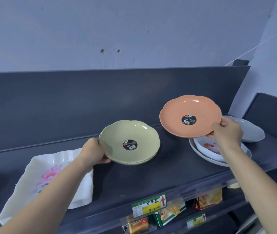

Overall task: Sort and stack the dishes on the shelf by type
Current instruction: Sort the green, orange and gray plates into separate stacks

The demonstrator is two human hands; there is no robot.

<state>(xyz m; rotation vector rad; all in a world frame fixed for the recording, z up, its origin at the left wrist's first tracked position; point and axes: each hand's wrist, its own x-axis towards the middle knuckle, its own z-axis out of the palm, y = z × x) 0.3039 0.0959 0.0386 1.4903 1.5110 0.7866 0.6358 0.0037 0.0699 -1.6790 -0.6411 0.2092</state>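
Note:
On the dark shelf (151, 174) a small stack of pale green scalloped plates (142, 135) sits in the middle, a round black sticker on the top one. My left hand (93, 151) grips the stack's left rim. My right hand (227, 130) holds an orange scalloped plate (181, 108) by its right rim, lifted and tilted above the shelf, to the right of the green stack. Below it lie white oval dishes (207, 149) with a red flower print, partly hidden by my right arm.
A white fluted rectangular tray (38, 168) with a pink flower lies at the left under my left forearm. A grey-white dish (251, 130) sits at the far right. The shelf's back panel (66, 102) rises behind. Price tags (148, 206) and snack packets (208, 199) hang below the front edge.

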